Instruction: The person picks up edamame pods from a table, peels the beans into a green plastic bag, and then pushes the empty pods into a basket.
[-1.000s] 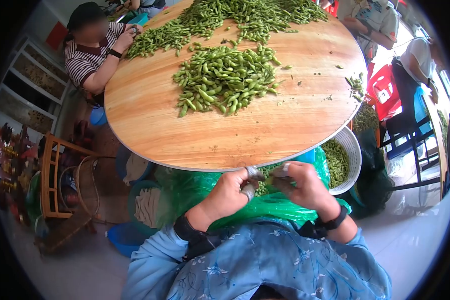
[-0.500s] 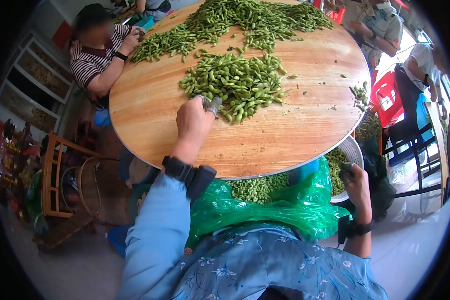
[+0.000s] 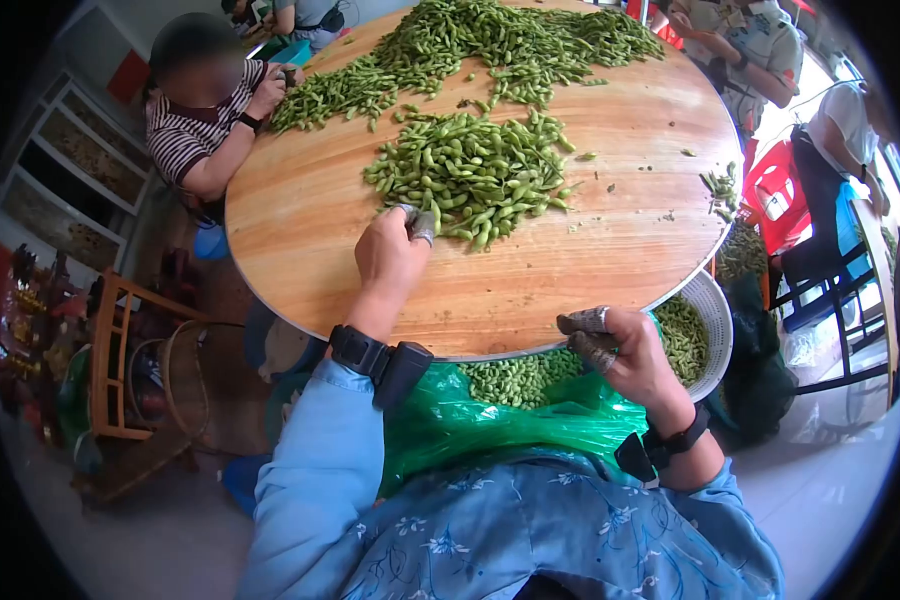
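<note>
My left hand (image 3: 392,258) is at the near-left edge of a pile of green pods (image 3: 475,170) on the round wooden table (image 3: 490,290). Its wrapped thumb and forefinger are pressed together; whatever lies between their tips is too small to make out. Over the table's near edge, my right hand (image 3: 638,362) has its wrapped thumb and finger apart, with nothing visible between them. Below that edge, shelled beans (image 3: 520,380) lie in a green plastic bag (image 3: 450,420) across the lap.
A larger pod heap (image 3: 470,40) covers the table's far side. A white basket (image 3: 720,335) of pods stands at the right, beyond my right hand. A person in a striped shirt (image 3: 185,145) sits at the left; others are at the back and right. A wooden chair (image 3: 110,350) stands left.
My right hand has moved left and up, from beside the white basket to the table's near edge, and its fingers have spread. My left hand has shifted slightly down.
</note>
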Demonstrator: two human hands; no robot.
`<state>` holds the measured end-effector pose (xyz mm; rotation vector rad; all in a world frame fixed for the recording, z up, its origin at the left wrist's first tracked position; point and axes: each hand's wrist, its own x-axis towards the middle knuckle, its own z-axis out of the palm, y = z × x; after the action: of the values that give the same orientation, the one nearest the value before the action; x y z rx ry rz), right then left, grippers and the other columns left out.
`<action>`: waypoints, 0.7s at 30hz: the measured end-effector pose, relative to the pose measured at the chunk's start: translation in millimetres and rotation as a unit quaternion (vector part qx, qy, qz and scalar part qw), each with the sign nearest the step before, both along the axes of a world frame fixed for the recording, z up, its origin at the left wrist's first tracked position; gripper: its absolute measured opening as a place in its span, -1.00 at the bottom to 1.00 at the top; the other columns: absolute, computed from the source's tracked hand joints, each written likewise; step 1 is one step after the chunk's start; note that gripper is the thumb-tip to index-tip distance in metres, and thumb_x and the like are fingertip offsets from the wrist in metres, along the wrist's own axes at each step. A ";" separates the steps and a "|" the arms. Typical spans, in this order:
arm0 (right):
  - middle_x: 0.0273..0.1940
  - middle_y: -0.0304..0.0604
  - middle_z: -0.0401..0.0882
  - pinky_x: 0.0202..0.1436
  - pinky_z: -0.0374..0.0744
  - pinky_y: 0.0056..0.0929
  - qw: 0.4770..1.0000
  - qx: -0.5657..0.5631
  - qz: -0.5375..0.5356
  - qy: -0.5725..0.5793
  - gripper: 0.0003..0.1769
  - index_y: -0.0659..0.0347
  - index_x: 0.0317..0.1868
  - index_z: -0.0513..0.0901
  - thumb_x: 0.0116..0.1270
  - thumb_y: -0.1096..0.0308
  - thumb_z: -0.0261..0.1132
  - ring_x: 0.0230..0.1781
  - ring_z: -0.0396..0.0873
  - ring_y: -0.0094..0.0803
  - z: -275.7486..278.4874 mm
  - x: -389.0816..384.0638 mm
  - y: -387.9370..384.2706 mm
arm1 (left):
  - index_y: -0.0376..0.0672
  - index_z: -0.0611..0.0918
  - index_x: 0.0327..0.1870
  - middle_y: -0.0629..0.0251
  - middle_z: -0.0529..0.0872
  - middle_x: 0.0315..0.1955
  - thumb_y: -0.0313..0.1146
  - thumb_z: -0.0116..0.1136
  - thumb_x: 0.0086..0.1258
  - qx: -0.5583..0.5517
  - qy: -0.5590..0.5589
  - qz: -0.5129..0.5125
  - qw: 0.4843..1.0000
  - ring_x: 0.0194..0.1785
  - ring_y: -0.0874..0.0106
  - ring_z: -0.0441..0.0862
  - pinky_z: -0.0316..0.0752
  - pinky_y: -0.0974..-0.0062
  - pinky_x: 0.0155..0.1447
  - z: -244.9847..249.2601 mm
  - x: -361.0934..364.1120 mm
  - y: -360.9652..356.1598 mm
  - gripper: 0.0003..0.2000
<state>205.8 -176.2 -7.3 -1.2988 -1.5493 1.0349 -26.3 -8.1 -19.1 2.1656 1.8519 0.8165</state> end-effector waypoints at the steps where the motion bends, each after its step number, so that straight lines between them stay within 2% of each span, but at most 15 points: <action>1: -0.42 -0.13 0.59 -0.35 0.49 -0.53 0.999 0.013 -0.010 0.036 -0.82 0.36 -0.23 0.57 0.17 0.44 0.24 -0.39 0.49 -0.56 -2.6 -5.5 0.4 | -0.12 0.59 -0.47 0.23 0.60 -0.60 -0.25 0.18 0.06 0.014 0.013 0.000 1.000 -0.47 0.24 0.55 0.40 0.33 -0.39 -0.1 0.9 2.5 -0.85; 2: -0.42 -0.13 0.59 -0.35 0.49 -0.53 0.999 0.014 -0.009 0.035 -0.82 0.36 -0.23 0.57 0.17 0.44 0.24 -0.39 0.49 -0.56 -3.8 -7.8 0.3 | -0.12 0.59 -0.49 0.29 0.58 -0.66 -0.22 0.21 0.07 0.027 0.025 0.000 0.999 -0.52 0.31 0.54 0.38 0.37 -0.42 -0.6 1.8 5.2 -0.83; 6: -0.45 -0.15 0.57 -0.36 0.47 -0.54 0.999 -0.006 -0.005 0.035 -0.83 0.37 -0.26 0.56 0.18 0.43 0.24 -0.41 0.45 -0.60 -1.1 -12.7 1.0 | -0.15 0.58 -0.50 0.28 0.58 -0.66 -0.26 0.21 0.05 0.001 0.058 -0.029 0.998 -0.51 0.28 0.54 0.39 0.35 -0.41 -7.3 8.8 14.5 -0.84; 9: -0.46 -0.17 0.56 -0.34 0.46 -0.56 0.999 -0.007 -0.011 0.038 -0.83 0.38 -0.27 0.56 0.19 0.42 0.24 -0.41 0.43 -0.63 -0.3 -13.4 -1.1 | -0.16 0.57 -0.49 0.25 0.59 -0.59 -0.30 0.20 0.03 0.036 0.082 -0.046 0.995 -0.47 0.25 0.54 0.39 0.33 -0.39 -10.2 12.2 11.5 -0.86; 11: -0.46 -0.20 0.55 -0.34 0.46 -0.57 0.999 -0.008 -0.016 0.041 -0.82 0.38 -0.27 0.56 0.19 0.41 0.23 -0.41 0.42 -0.64 -3.4 -14.4 -0.2 | -0.17 0.56 -0.45 0.19 0.59 -0.49 -0.34 0.17 0.02 0.096 0.105 -0.068 0.987 -0.40 0.19 0.54 0.39 0.29 -0.35 -14.8 10.9 3.9 -0.87; 12: -0.46 -0.23 0.55 -0.33 0.46 -0.58 0.997 -0.022 -0.015 0.070 -0.81 0.39 -0.26 0.56 0.20 0.41 0.23 -0.40 0.41 -0.65 -6.9 -15.2 0.9 | -0.17 0.56 -0.45 0.19 0.59 -0.49 -0.34 0.17 0.02 0.095 0.106 -0.067 0.988 -0.40 0.19 0.54 0.39 0.29 -0.35 -13.6 9.9 -0.6 -0.87; 14: -0.45 -0.26 0.54 -0.33 0.45 -0.58 0.994 -0.037 -0.014 0.100 -0.80 0.40 -0.26 0.55 0.21 0.40 0.22 -0.40 0.40 -0.67 -10.0 -17.1 2.2 | -0.19 0.55 -0.41 0.12 0.58 -0.41 -0.37 0.14 0.04 0.009 0.093 -0.091 0.991 -0.35 0.15 0.54 0.39 0.25 -0.31 -8.0 7.9 -11.5 -0.87; 18: -0.40 -0.29 0.55 -0.31 0.46 -0.59 0.992 -0.051 0.002 0.113 -0.76 0.41 -0.20 0.55 0.22 0.37 0.22 -0.37 0.39 -0.68 -10.5 -19.6 6.2 | -0.18 0.55 -0.39 0.08 0.59 -0.41 -0.36 0.11 0.08 0.003 0.072 -0.137 0.988 -0.36 0.12 0.54 0.39 0.25 -0.31 -3.7 -3.5 -26.8 -0.87; 20: -0.38 -0.29 0.56 -0.29 0.46 -0.59 0.992 -0.056 0.001 0.112 -0.75 0.41 -0.18 0.54 0.23 0.37 0.21 -0.36 0.40 -0.67 -11.9 -20.8 8.0 | -0.22 0.54 -0.36 0.13 0.61 -0.45 -0.44 0.12 0.12 0.015 0.035 -0.082 0.996 -0.41 0.25 0.57 0.43 0.41 -0.32 0.9 -5.2 -35.0 -0.90; 21: -0.34 -0.29 0.56 -0.26 0.46 -0.59 0.987 -0.060 0.004 0.151 -0.73 0.41 -0.16 0.54 0.23 0.36 0.21 -0.33 0.42 -0.67 -12.5 -21.7 9.2 | -0.22 0.54 -0.36 0.13 0.61 -0.45 -0.44 0.12 0.12 0.012 0.036 -0.084 0.996 -0.41 0.25 0.57 0.43 0.41 -0.32 2.9 -5.1 -40.5 -0.90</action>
<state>184.1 -166.9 -19.8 -1.1538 -1.2798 1.2823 -31.4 -48.6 -16.2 2.3565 1.6688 0.7398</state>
